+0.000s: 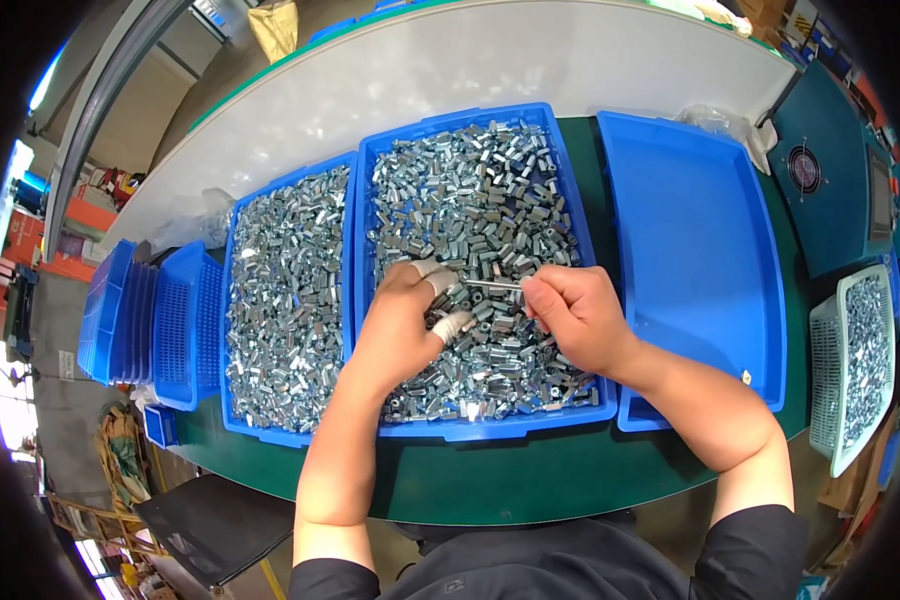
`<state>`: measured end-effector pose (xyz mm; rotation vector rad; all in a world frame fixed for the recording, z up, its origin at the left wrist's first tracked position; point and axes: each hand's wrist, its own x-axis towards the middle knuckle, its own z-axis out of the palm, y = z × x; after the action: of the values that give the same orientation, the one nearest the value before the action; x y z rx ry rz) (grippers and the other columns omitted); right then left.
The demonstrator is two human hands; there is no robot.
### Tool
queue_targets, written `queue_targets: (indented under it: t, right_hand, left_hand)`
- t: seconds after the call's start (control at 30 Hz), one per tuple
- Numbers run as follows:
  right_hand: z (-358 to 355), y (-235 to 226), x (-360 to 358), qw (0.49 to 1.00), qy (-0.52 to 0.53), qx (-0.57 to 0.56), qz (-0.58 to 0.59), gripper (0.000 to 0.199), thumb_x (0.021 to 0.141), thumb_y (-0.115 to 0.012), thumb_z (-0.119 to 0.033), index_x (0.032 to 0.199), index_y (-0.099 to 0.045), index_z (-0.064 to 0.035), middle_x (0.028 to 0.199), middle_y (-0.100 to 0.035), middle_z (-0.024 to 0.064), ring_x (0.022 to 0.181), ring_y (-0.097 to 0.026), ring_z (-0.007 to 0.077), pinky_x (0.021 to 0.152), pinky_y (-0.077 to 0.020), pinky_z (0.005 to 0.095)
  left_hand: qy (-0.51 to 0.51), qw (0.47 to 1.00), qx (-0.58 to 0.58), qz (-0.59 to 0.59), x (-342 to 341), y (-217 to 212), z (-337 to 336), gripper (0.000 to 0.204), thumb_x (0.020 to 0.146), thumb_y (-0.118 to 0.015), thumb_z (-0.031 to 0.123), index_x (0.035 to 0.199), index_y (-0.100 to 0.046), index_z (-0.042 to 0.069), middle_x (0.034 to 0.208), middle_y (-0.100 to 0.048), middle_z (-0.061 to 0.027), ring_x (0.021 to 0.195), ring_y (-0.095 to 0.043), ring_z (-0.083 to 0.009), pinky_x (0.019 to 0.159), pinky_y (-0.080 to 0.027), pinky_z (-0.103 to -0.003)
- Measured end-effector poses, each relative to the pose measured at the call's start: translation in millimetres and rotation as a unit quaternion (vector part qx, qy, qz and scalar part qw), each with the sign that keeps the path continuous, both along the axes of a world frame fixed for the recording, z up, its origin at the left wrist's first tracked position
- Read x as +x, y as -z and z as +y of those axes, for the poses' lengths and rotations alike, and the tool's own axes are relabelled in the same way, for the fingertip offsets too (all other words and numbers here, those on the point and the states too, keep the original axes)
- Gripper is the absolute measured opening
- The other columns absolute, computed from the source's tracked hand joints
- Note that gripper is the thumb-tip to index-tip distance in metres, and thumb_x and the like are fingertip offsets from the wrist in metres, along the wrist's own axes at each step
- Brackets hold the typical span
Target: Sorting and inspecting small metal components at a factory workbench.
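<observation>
My left hand (402, 318) is over the middle blue tray (610, 390), white coverings on its thumb and fingertips. Its thumb is apart from the bent fingers, and metal pieces show in the gap. From the right, my right hand (576, 312) pinches a thin metal rod (494, 285) between thumb and fingers. The rod points left, its tip close to my left fingertips; whether it touches a piece there, I cannot tell. Beneath both hands lies a thick layer of small silvery hex standoffs (480, 210), some showing holes in their ends.
Another blue tray (288, 436) of similar pieces stands at left, beside stacked blue baskets (185, 325). An unfilled blue tray (695, 240) lies at right. Beyond it are a teal machine (820, 165) and a pale basket (825, 380) of metal pieces. A pale partition (470, 60) borders the green table (450, 480).
</observation>
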<state>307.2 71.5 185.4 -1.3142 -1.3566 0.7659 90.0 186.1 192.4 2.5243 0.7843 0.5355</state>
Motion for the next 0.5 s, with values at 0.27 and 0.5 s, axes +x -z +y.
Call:
queue_targets:
  t: [0.27, 0.5]
  right_hand:
    - [-0.1, -0.9, -0.2, 1.0, -0.014, 0.005, -0.013, 0.036, 0.104, -0.056, -0.018, 0.074, -0.061, 0.0007, 0.058, -0.057, 0.0038, 0.052, -0.054, 0.0096, 0.05, -0.041, 0.0281]
    - [2.8, 1.0, -1.6, 0.999, -0.026, -0.015, -0.03, 0.036, 0.104, -0.056, -0.018, 0.074, -0.061, 0.001, 0.059, -0.058, 0.0038, 0.052, -0.054, 0.0097, 0.05, -0.0415, 0.028]
  left_hand:
    - [0.006, 0.998, -0.056, 0.011, -0.5, 2.6, -1.8, 0.038, 0.078, -0.082, 0.008, 0.112, -0.069, -0.001, 0.111, -0.065, -0.0185, 0.107, -0.06, -0.0383, 0.095, -0.049, -0.045]
    - [-0.061, 0.997, 0.031, 0.032, 8.2, 6.5, -11.1, 0.037, 0.077, -0.079, 0.007, 0.112, -0.07, 0.0, 0.111, -0.066, -0.0182, 0.107, -0.061, -0.0382, 0.095, -0.049, -0.044]
